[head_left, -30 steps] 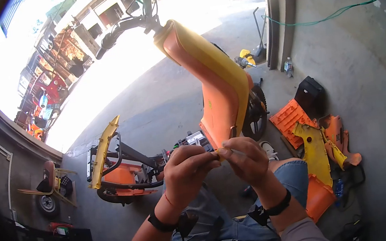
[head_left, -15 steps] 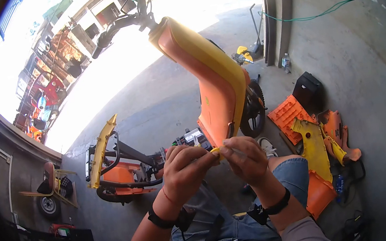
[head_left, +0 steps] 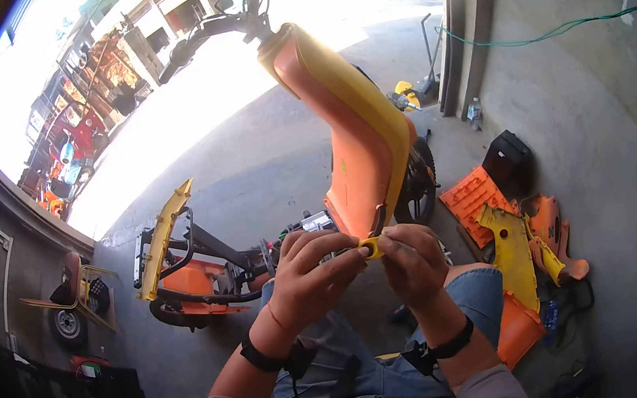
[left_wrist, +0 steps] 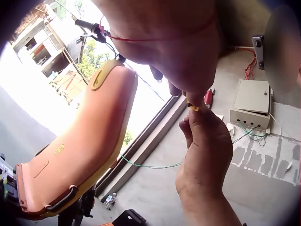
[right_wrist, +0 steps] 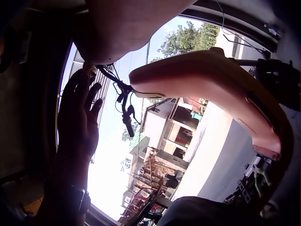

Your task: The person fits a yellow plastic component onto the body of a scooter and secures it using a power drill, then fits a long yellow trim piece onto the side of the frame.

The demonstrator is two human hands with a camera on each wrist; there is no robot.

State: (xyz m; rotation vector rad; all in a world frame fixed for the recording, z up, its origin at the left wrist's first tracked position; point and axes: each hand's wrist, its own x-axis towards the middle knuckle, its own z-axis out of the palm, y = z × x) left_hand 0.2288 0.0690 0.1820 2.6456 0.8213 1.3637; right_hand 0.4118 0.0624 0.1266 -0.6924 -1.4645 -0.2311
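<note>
A small yellow piece with a dark round opening (head_left: 373,247) is held up between both hands, in front of the chest. My left hand (head_left: 304,272) pinches its left side between thumb and fingers. From the other side my right hand (head_left: 414,263) pinches it too, the fingertips of both hands close together. In the left wrist view only a bit of the yellow piece (left_wrist: 194,108) shows between the fingers; what exactly it is I cannot tell. Just beyond the hands stands a two-wheeler with an orange and yellow body (head_left: 356,147).
On the left is a bare two-wheeler frame with a yellow side strip (head_left: 168,237). Orange and yellow body panels (head_left: 511,243) lie on the floor at the right, by a black box (head_left: 509,154). A chair (head_left: 79,288) and a wheel (head_left: 69,327) stand far left.
The yellow piece has turned between the fingers, from mostly hidden to showing its round opening. Both hands stay together at nearly the same place, slightly further right.
</note>
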